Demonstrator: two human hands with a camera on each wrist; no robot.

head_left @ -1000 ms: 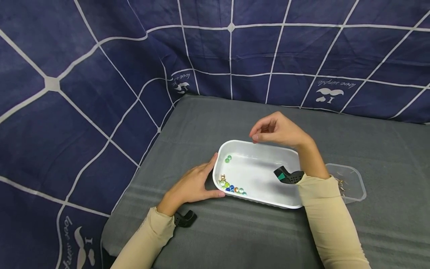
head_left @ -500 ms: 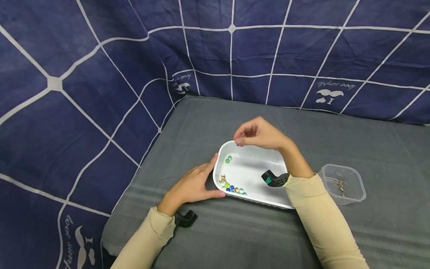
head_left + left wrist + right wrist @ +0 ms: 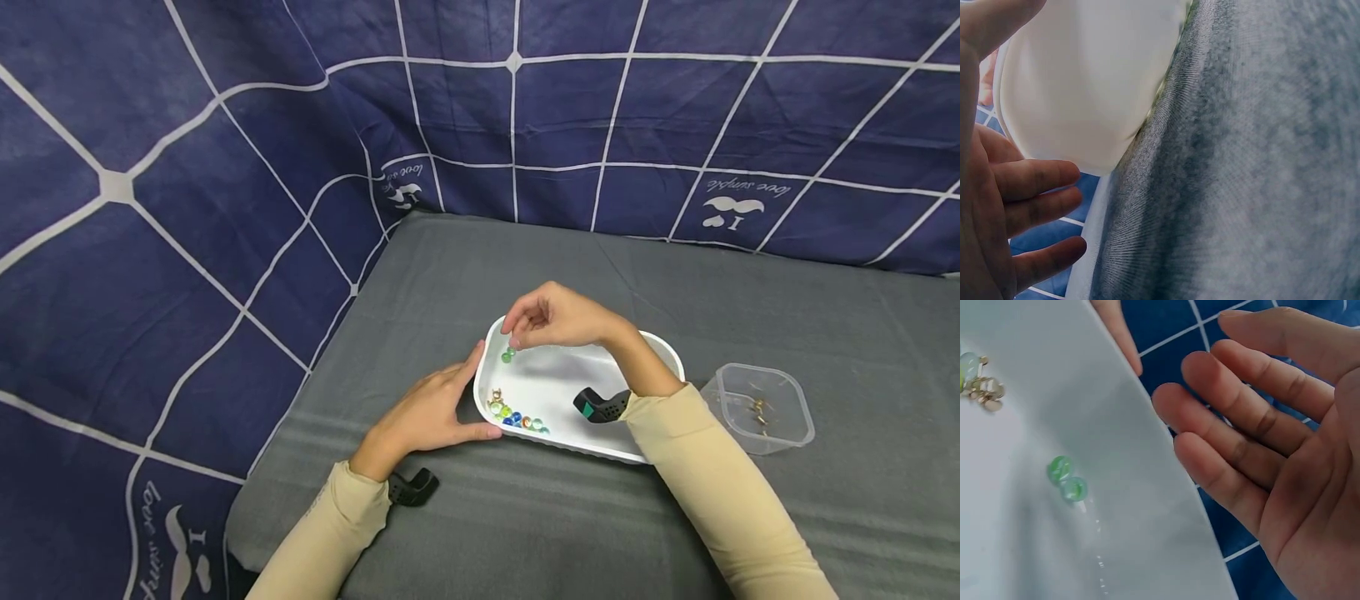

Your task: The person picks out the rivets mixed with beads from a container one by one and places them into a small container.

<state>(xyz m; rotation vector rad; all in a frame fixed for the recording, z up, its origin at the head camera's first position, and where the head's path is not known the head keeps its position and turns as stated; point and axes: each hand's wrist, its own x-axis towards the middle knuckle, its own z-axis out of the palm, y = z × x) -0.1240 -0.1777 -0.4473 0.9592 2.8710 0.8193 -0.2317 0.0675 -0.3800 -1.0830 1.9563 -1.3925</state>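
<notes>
My left hand point(image 3: 429, 412) rests against the left end of a white tray point(image 3: 551, 387), thumb at the near corner. In the left wrist view its fingers point(image 3: 1038, 212) are spread and fairly straight. My right hand point(image 3: 562, 317) hovers at the tray's far left corner, loosely bent. The right wrist view shows nothing between its fingers point(image 3: 1229, 394). Just below those fingertips, two green marbles point(image 3: 1067, 479) lie in the tray, touching each other. Along the near left corner sit several mixed marbles point(image 3: 517, 419) beside a small gold-coloured piece point(image 3: 497, 395).
A clear plastic container point(image 3: 783, 432) stands right of the tray, with several small gold-coloured pieces point(image 3: 760, 412) inside. Grey cloth point(image 3: 465, 258) covers the surface. Dark blue curtains point(image 3: 570, 108) with white lines hang behind and to the left.
My right hand has moved left and lower, from the middle of the tray's far edge to beside the two green marbles. The left hand and the tray have stayed put.
</notes>
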